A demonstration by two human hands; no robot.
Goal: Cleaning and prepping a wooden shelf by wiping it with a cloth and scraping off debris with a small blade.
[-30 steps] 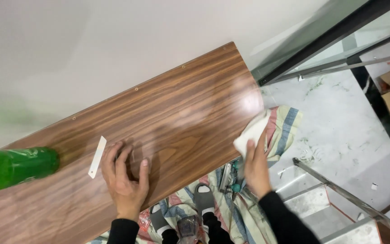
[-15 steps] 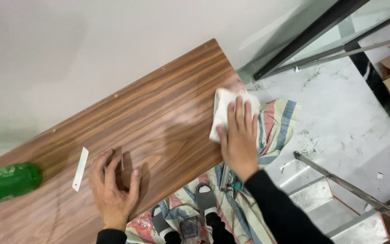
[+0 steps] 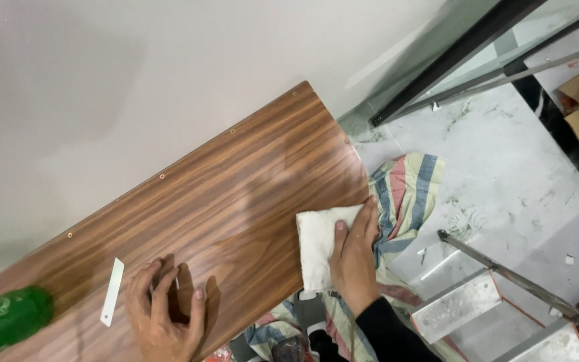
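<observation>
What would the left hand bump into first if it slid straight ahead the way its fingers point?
The left hand rests flat on the wooden board, fingers pointing toward the wall. Bare board lies ahead; the white strip sits off to its side. It would probably reach the wall first.
</observation>
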